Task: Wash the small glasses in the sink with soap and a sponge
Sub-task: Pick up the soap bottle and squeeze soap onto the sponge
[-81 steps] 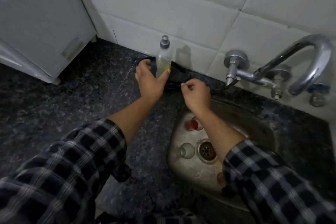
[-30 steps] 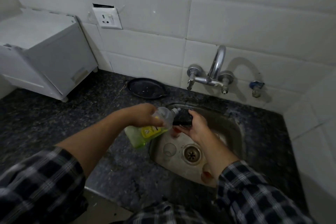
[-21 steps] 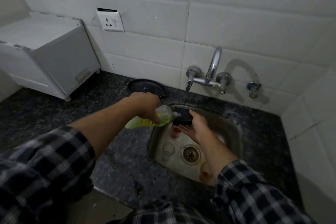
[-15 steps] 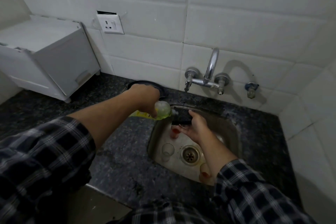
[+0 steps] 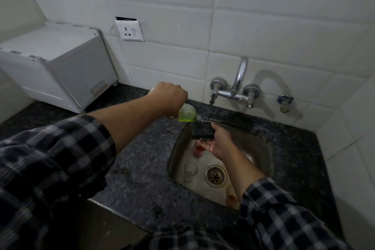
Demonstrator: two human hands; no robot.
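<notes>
The left hand (image 5: 169, 97) is closed round the soap bottle (image 5: 187, 114), fingers wrapped over its body, and holds it tipped with the nozzle pointing down and to the right; green liquid has pooled in the lower end. The nozzle sits right at the top edge of the dark sponge (image 5: 203, 131), which the right hand (image 5: 220, 143) pinches between thumb and fingers above the back of the sink (image 5: 253, 148). Down in the steel basin stand the small glasses: a red-stained glass (image 5: 198, 150) just under the right hand, a clear glass (image 5: 190, 170) left of the drain (image 5: 215, 175), and a third glass (image 5: 231, 197), partly hidden by the right forearm, near the front wall. Both arms wear checked sleeves. The sink is set in a dark speckled counter (image 5: 140, 168). On the tiled wall behind are a curved tap (image 5: 239, 79), a small valve (image 5: 284, 102) and a socket (image 5: 129, 30); a white cabinet (image 5: 60, 63) stands at the left
</notes>
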